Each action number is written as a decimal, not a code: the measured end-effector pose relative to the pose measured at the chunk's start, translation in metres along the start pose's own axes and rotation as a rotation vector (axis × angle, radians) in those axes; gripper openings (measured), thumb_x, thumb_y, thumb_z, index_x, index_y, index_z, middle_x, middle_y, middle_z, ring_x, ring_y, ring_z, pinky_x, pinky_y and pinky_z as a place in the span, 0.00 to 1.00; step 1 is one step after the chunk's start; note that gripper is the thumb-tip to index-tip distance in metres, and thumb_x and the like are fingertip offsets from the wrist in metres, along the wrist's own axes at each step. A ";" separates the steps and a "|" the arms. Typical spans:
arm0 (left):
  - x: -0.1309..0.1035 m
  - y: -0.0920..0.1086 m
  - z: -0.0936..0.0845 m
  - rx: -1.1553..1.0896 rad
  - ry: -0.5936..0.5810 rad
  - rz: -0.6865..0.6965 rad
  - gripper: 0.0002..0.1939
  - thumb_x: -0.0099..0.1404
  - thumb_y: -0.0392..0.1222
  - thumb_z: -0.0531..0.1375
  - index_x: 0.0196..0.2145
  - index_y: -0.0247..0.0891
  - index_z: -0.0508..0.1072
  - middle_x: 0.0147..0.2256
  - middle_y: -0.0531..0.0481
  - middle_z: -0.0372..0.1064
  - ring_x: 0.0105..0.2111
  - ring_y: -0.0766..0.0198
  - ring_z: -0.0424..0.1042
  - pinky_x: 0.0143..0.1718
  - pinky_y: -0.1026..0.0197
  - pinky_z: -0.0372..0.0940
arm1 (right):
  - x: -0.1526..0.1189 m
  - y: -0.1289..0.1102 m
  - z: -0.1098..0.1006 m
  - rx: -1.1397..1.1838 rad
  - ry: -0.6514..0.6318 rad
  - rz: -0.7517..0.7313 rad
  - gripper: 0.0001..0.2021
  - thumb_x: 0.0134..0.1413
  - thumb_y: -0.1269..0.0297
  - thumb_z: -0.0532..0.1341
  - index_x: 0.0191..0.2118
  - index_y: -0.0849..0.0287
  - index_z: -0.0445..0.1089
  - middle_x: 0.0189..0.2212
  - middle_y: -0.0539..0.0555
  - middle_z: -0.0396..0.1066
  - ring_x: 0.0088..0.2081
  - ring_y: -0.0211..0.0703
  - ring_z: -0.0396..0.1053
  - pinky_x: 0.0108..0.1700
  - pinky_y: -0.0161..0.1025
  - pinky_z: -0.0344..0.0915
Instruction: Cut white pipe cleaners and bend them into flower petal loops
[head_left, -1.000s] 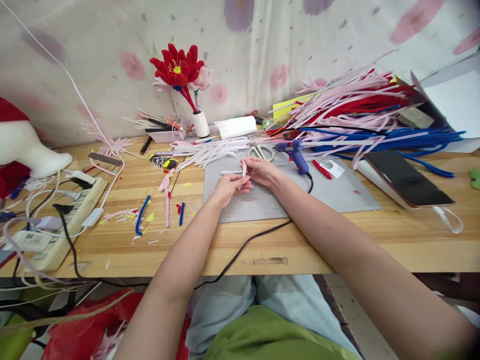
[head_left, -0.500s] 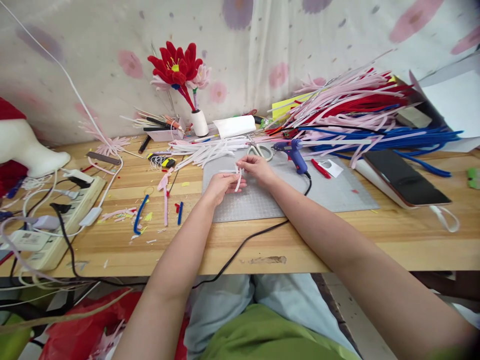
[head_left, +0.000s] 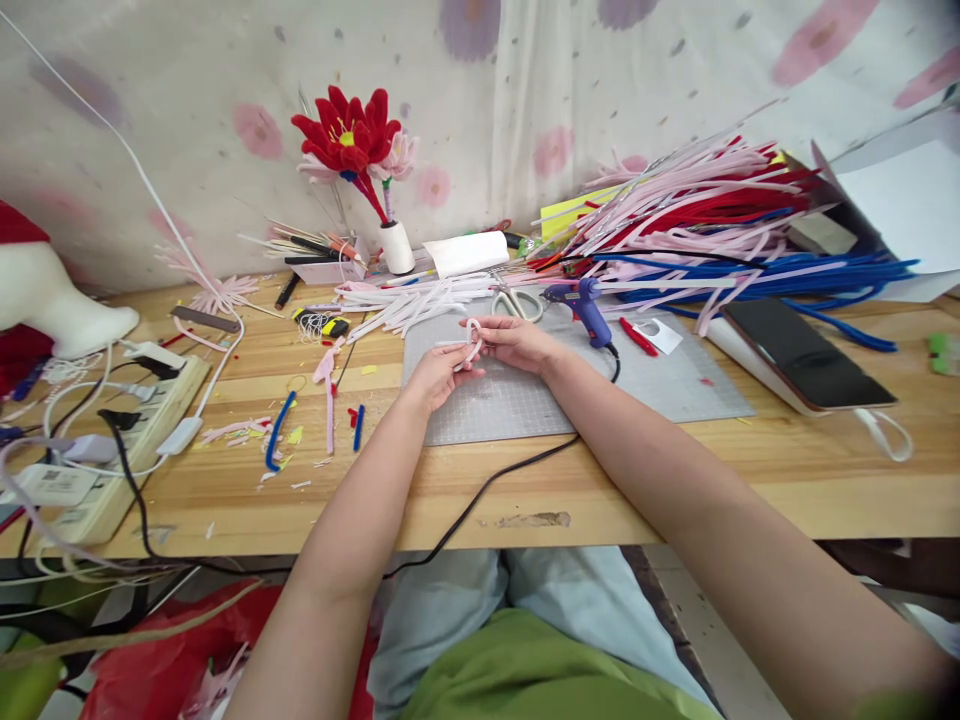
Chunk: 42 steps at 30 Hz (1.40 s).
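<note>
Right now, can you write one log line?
left hand: holding curled pale strip | right hand: touching strip | below: grey mat

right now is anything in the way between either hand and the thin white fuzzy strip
Nothing visible stands between: the left hand holds the thin, bent white strip and the fingertips of the right hand are against it. The blue-purple glue gun lies off to the right.

From where I stand, the left arm and right arm reach bare and forward, angling inward; the left hand and right hand come together, both pinching.
</note>
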<state>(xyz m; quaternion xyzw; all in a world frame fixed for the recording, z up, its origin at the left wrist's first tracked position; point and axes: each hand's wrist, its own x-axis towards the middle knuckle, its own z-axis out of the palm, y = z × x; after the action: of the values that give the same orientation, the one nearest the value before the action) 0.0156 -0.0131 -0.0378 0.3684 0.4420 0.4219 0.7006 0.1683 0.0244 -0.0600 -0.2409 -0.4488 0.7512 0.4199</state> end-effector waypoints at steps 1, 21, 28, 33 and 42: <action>0.000 0.000 0.000 -0.017 -0.020 -0.003 0.02 0.56 0.32 0.60 0.29 0.30 0.72 0.22 0.55 0.64 0.18 0.79 0.58 0.28 0.68 0.69 | -0.001 -0.001 -0.001 0.021 -0.029 0.011 0.18 0.39 0.66 0.68 0.41 0.61 0.72 0.27 0.49 0.71 0.32 0.34 0.68 0.39 0.34 0.63; -0.003 -0.004 0.009 0.031 -0.064 0.017 0.06 0.58 0.32 0.57 0.30 0.29 0.74 0.20 0.56 0.59 0.17 0.79 0.55 0.28 0.67 0.69 | 0.005 0.003 -0.002 -0.035 0.160 -0.123 0.16 0.32 0.58 0.71 0.25 0.63 0.70 0.18 0.47 0.66 0.20 0.30 0.61 0.26 0.32 0.58; 0.000 -0.001 0.002 0.001 -0.084 0.009 0.08 0.59 0.33 0.56 0.31 0.27 0.74 0.20 0.55 0.61 0.18 0.79 0.58 0.27 0.68 0.70 | 0.006 0.003 -0.003 -0.076 0.175 -0.148 0.16 0.30 0.57 0.71 0.24 0.63 0.70 0.18 0.47 0.66 0.22 0.30 0.60 0.27 0.32 0.57; -0.001 0.001 -0.004 0.094 -0.139 -0.013 0.13 0.60 0.44 0.58 0.34 0.28 0.74 0.25 0.50 0.67 0.24 0.71 0.68 0.26 0.65 0.70 | 0.007 0.002 -0.006 -0.129 0.190 -0.141 0.16 0.30 0.57 0.71 0.22 0.63 0.69 0.18 0.47 0.65 0.22 0.30 0.59 0.28 0.32 0.56; -0.002 -0.003 -0.002 0.180 -0.095 -0.044 0.07 0.52 0.35 0.65 0.31 0.30 0.74 0.27 0.50 0.71 0.27 0.70 0.72 0.27 0.69 0.67 | 0.002 0.000 0.000 -0.062 0.083 -0.075 0.16 0.35 0.58 0.70 0.29 0.63 0.70 0.18 0.46 0.64 0.21 0.29 0.58 0.25 0.31 0.56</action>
<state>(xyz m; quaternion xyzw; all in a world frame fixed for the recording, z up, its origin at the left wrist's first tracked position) 0.0144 -0.0161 -0.0407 0.4397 0.4523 0.3472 0.6940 0.1672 0.0261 -0.0604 -0.2675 -0.4627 0.7101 0.4584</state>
